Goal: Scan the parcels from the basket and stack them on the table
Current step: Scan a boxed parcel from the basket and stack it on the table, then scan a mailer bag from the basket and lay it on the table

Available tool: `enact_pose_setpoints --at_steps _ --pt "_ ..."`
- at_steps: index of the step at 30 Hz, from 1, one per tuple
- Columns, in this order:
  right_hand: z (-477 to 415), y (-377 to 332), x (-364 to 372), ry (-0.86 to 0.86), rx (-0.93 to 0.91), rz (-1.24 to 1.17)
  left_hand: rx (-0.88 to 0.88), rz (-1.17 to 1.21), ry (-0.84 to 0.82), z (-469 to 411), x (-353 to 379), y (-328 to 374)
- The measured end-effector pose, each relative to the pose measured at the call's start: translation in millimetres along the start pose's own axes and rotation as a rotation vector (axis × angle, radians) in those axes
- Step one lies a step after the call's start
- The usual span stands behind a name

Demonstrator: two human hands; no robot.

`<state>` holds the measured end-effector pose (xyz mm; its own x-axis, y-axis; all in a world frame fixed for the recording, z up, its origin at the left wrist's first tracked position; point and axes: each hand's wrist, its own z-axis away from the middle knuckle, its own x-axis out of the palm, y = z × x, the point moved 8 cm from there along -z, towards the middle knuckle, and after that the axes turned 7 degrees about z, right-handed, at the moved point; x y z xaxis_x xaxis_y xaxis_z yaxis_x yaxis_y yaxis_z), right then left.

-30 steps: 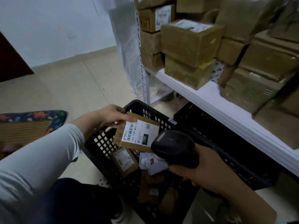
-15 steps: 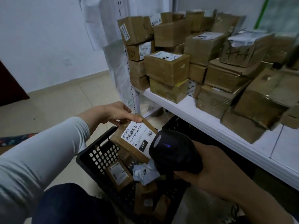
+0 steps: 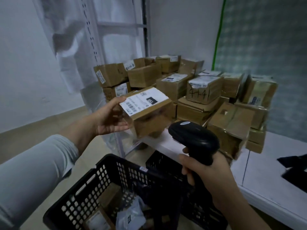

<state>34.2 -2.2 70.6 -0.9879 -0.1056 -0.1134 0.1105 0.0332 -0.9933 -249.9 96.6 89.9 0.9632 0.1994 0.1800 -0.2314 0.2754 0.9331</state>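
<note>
My left hand (image 3: 108, 117) holds a brown cardboard parcel (image 3: 150, 113) with a white label on top, lifted to the front edge of the white table (image 3: 265, 171), beside the piled boxes. My right hand (image 3: 207, 173) grips a black barcode scanner (image 3: 193, 138), held just below and right of the parcel. The black perforated basket (image 3: 93, 188) sits low in front of me, with a labelled brown parcel (image 3: 97, 220) and a grey-white bag parcel (image 3: 131, 216) inside.
Several brown parcels (image 3: 204, 89) are stacked on the table's left part. A second black basket (image 3: 159, 161) stands under the table edge. A dark flat object (image 3: 294, 166) lies on the table at right. A white shelf frame (image 3: 93, 47) with plastic sheeting stands behind.
My left hand has lifted the labelled parcel up out of the basket and toward the stack on the table. The scanner has swung away from the label and the view has tilted up.
</note>
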Motion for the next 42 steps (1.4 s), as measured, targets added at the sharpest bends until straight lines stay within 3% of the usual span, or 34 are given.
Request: enact_pose_setpoints --at_steps 6,9,17,22,25,28,34,37,42 --pt "-36 -6 6 -0.020 0.062 -0.093 0.101 0.159 0.200 -32 6 54" --pt "-58 -3 9 -0.027 0.084 -0.099 0.088 0.190 0.167 -54 18 71" --pt "-103 11 11 -0.095 0.167 -0.002 0.173 -0.008 0.085 -119 107 145" --pt "-120 25 18 -0.156 0.227 0.016 0.144 -0.108 0.079 -159 156 151" --pt "-133 38 17 -0.124 0.279 -0.024 0.125 -0.054 0.038 -181 164 144" --pt "-128 42 28 -0.209 0.274 0.050 0.244 0.052 0.077 -195 141 141" --pt "-89 71 56 -0.327 0.293 0.053 0.466 -0.053 0.187 -98 80 75" --pt "-73 102 77 -0.398 0.359 0.159 0.404 -0.108 0.235 -68 27 9" --pt "-59 157 107 -0.454 0.509 0.258 0.075 -0.176 0.369 -67 -77 -145"
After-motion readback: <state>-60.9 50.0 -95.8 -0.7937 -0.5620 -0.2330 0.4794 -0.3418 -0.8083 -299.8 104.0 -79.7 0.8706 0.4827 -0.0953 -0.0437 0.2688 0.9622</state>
